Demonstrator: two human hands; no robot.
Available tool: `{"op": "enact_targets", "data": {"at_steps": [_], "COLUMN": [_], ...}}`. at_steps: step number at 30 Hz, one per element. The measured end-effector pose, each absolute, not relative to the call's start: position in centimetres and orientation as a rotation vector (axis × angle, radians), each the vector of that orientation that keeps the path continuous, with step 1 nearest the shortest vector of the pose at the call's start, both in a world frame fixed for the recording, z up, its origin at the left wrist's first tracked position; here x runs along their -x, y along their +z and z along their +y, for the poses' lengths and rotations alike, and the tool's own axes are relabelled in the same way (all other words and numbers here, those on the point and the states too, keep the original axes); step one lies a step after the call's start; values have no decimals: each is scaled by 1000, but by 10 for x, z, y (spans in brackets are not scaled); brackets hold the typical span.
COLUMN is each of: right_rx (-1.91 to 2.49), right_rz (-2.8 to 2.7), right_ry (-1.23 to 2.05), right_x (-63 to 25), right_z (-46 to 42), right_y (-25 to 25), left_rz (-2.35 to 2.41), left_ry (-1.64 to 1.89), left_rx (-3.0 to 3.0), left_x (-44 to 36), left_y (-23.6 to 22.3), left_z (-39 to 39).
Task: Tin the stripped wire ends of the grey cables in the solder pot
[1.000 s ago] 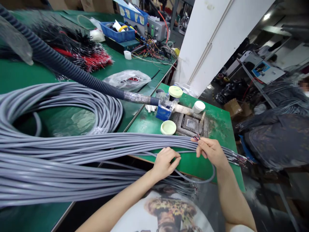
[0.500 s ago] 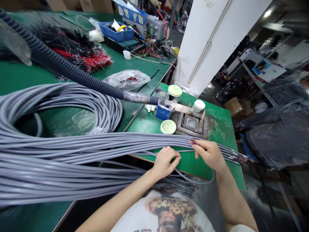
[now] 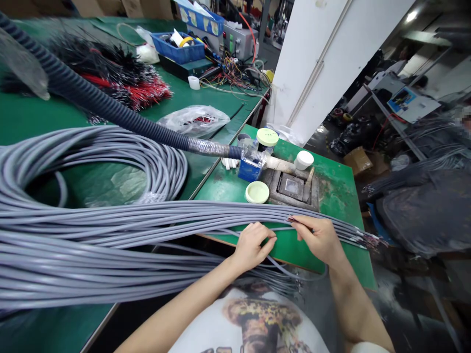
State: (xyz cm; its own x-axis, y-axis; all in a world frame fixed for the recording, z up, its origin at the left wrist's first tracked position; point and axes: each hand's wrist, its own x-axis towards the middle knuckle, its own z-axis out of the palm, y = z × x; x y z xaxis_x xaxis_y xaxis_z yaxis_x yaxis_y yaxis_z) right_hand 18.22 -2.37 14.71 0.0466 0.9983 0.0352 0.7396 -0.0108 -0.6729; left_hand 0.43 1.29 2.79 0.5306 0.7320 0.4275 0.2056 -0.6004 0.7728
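Right hand (image 3: 319, 239): fingertips pinching wires (image 3: 291, 219)
Left hand (image 3: 253, 247): fingers curled, cannot tell on what
Cable coil (image 3: 167, 169): ten o'clock from left hand

A bright lamp (image 3: 411, 16) glares at upper right amid dimness.

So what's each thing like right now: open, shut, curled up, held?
Wires, pinched.
Right hand, fingers closed on wires.
Left hand, fingers curled; can't tell if holding anything.
Coil, wound in loops.
Long cables, lying side by side.
Hose, slanting, slightly curved.
Jar, lid on.
Pale dish, open.
Lower blue tray, open, things inside.
Bag, crumpled, something red inside.
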Motion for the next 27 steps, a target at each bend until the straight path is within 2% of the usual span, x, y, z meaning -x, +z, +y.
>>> {"op": "enact_targets", "data": {"at_steps": [15,27], "right_rx": [1767,1739], "right_rz": [-1786,-1592], "right_ry": [618,757], "right_x": [-178,-182], "right_z": [-25,-25], "right_y": [147,154], "left_rz": [752,753], "left_ry": [1024,1016], "left_rx": [-2119,-2119], "left_x": [-5,-5], "left_y": [25,25], "left_z": [12,13]}}
